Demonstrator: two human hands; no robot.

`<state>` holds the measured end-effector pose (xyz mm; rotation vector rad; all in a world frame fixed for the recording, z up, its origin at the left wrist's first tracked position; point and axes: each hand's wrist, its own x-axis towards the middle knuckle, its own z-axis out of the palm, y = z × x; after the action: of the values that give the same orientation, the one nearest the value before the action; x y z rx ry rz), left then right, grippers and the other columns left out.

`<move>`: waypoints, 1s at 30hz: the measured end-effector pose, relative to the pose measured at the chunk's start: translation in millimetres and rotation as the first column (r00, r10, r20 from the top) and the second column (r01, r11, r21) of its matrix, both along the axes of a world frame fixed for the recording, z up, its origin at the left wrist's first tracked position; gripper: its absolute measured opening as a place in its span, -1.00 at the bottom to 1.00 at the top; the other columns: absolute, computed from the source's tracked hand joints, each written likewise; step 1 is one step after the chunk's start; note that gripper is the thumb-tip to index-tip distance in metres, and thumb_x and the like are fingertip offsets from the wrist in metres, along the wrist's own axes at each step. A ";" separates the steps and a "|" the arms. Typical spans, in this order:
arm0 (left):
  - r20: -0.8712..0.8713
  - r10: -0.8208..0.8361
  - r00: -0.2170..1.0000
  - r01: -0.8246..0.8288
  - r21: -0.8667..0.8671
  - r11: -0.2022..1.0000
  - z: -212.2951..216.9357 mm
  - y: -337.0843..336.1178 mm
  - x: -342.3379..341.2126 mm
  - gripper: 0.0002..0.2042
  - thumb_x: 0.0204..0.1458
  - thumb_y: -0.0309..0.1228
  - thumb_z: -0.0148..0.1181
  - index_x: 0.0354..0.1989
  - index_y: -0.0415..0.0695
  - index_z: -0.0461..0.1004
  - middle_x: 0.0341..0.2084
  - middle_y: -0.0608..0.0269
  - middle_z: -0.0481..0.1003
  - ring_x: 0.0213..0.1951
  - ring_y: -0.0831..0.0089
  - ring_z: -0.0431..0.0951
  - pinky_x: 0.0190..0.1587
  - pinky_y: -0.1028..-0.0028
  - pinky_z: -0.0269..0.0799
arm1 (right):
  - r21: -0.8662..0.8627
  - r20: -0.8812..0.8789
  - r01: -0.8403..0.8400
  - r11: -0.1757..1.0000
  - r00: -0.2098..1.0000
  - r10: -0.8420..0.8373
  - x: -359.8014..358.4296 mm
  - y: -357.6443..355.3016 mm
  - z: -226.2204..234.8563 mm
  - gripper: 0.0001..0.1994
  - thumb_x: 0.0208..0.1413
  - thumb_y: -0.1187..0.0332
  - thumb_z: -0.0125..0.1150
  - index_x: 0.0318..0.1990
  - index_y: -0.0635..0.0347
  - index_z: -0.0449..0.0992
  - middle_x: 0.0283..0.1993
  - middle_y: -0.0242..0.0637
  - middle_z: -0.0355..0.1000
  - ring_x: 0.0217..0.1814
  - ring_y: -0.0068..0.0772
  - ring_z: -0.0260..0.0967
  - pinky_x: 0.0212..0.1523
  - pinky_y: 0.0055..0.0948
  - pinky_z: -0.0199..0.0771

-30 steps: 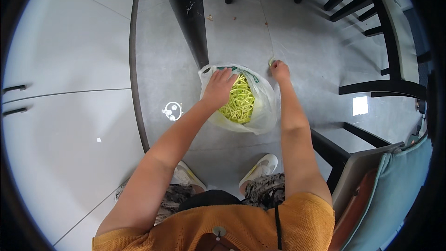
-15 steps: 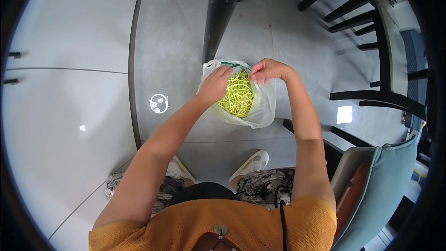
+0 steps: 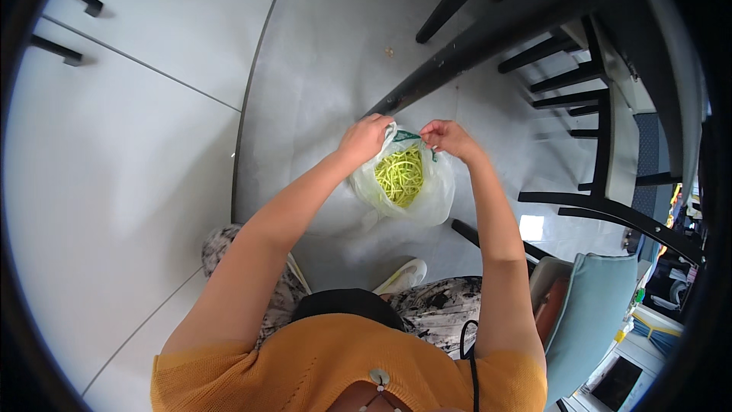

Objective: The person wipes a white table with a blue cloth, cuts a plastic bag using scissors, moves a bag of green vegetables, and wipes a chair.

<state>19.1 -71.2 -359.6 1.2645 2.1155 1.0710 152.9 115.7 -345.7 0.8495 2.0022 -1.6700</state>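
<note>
A translucent white plastic bag (image 3: 433, 202) with a dark green print near its rim stands on the grey floor before me. Inside it lies a heap of thin, yellow-green vegetable stems (image 3: 399, 175), seen through the bag's mouth. My left hand (image 3: 366, 140) is closed on the far left part of the rim, with the plastic bunched at its fingertips. On the far right, my right hand (image 3: 448, 140) pinches the same rim between thumb and fingers. The rim is stretched between both hands.
A black table leg (image 3: 435, 65) slants down to the floor just behind the bag. Black-legged chairs (image 3: 568, 95) stand at the right, and a teal cushion (image 3: 598, 320) is near my right elbow. White cabinet doors (image 3: 145, 160) line the left; my shoes (image 3: 404, 275) are close by.
Both hands have come to the far rim and hold it; the left has lifted off the stems' edge. The bag's mouth looks narrower. My view has turned and shifted.
</note>
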 end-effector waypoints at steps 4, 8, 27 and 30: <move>-0.025 -0.020 0.999 0.018 -0.082 0.996 27.5 -0.4 -20.5 -0.71 -0.14 -0.52 -0.06 -0.16 -0.15 0.32 -0.22 0.13 0.35 -0.22 0.18 0.38 -0.20 0.30 0.32 | 0.120 -0.015 0.042 0.992 0.999 -0.041 -11.5 -19.7 34.8 -0.86 -0.09 0.45 0.07 -0.32 0.22 0.40 -0.49 -0.44 0.35 -0.46 -0.62 0.27 -0.43 -0.63 0.31; -0.158 -0.049 0.986 0.043 -0.043 0.998 31.6 -2.3 -27.1 -0.66 -0.16 -0.51 -0.03 -0.12 -0.20 0.27 -0.17 0.12 0.32 -0.15 0.19 0.33 -0.15 0.28 0.28 | 0.432 -0.039 -0.018 0.902 0.999 0.039 -0.3 -27.9 47.3 -0.79 -0.10 0.40 0.06 -0.26 0.23 0.41 -0.45 -0.29 0.41 -0.44 -0.54 0.35 -0.38 -0.57 0.34; -0.325 0.210 0.922 -0.293 -0.234 0.927 -71.8 -35.3 -59.1 -0.53 -0.14 -0.44 0.03 0.02 -0.13 0.13 0.01 0.06 0.13 0.07 0.18 0.10 0.07 0.24 0.03 | 0.809 -0.086 -0.051 0.586 0.975 0.203 -55.6 24.5 -151.1 -0.78 -0.09 0.45 -0.03 -0.22 0.16 0.39 -0.19 -0.04 0.34 -0.11 -0.02 0.25 -0.10 -0.28 0.25; -0.355 0.171 0.919 -0.315 -0.401 0.860 -94.8 -39.7 -76.1 -0.51 -0.12 -0.40 0.03 0.05 -0.10 0.11 0.06 0.09 0.07 0.10 0.21 0.05 0.08 0.20 0.00 | 0.870 -0.092 -0.078 0.486 0.944 0.316 -60.9 42.8 -169.1 -0.77 -0.07 0.42 -0.02 -0.21 0.17 0.39 -0.18 -0.07 0.33 -0.07 -0.10 0.23 -0.04 -0.32 0.20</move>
<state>-56.9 -110.9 -454.4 0.9949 2.6217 0.4288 92.1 158.5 -514.8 0.6362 3.0257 -0.5334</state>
